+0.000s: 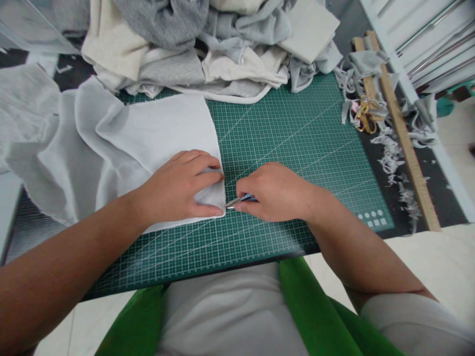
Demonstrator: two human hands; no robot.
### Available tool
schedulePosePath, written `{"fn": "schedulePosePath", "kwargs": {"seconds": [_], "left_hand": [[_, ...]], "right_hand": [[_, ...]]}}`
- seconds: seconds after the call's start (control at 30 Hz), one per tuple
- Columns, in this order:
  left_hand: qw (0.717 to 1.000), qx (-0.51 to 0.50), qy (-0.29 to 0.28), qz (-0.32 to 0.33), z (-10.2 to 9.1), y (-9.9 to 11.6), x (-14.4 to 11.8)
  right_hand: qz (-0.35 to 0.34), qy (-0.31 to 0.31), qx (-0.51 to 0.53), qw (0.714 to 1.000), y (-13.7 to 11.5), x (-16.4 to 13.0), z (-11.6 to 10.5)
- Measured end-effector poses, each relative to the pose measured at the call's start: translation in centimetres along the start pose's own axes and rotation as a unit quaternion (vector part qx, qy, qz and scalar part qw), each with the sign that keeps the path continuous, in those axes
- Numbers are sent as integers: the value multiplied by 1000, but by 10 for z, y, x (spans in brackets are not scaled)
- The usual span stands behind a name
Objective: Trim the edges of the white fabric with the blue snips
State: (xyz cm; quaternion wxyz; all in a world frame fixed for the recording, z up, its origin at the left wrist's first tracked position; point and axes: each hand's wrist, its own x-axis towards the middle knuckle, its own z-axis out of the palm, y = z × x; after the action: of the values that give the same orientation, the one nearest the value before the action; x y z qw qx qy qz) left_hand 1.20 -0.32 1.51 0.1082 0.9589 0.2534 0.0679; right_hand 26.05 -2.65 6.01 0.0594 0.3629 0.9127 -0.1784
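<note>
Left hand (181, 190) flat, fingers together, pinning cloth (163, 128) on mat (297, 133); right hand (272, 193) pinching small blade (237, 200), probably cutter, at cloth edge.

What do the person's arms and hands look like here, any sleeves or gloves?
Both forearms are bare. The left hand and right hand wear no gloves, rings or watch that show. A short white sleeve covers the right upper arm; the left arm's sleeve is out of frame.

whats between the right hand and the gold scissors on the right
In the head view, only bare green cutting mat lies between the right hand and the gold scissors.
</note>
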Motion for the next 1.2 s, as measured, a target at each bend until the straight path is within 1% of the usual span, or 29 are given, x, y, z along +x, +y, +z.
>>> {"fn": "schedulePosePath", "kwargs": {"seconds": [0.27, 0.5, 0.73, 0.8, 0.97, 1.13, 1.2], "left_hand": [[1000, -3, 9, -1, 2, -1, 0], [1000, 2, 3, 4, 0, 0, 0], [999, -1, 47, 20, 7, -4, 0], [999, -2, 48, 16, 6, -3, 0], [1000, 0, 15, 14, 3, -2, 0], [999, -3, 47, 16, 5, -3, -1], [999, 0, 34, 21, 5, -3, 0]], "right_hand": [[5, -5, 0, 1000, -1, 1, 0], [3, -3, -1, 1000, 0, 1, 0], [3, -3, 0, 1000, 0, 1, 1], [3, -2, -1, 1000, 0, 1, 1], [-2, 1, 0, 1000, 1, 1, 3], [-10, 8, 0, 1000, 3, 2, 4], [-10, 10, -6, 1000, 1, 1, 4]]}}
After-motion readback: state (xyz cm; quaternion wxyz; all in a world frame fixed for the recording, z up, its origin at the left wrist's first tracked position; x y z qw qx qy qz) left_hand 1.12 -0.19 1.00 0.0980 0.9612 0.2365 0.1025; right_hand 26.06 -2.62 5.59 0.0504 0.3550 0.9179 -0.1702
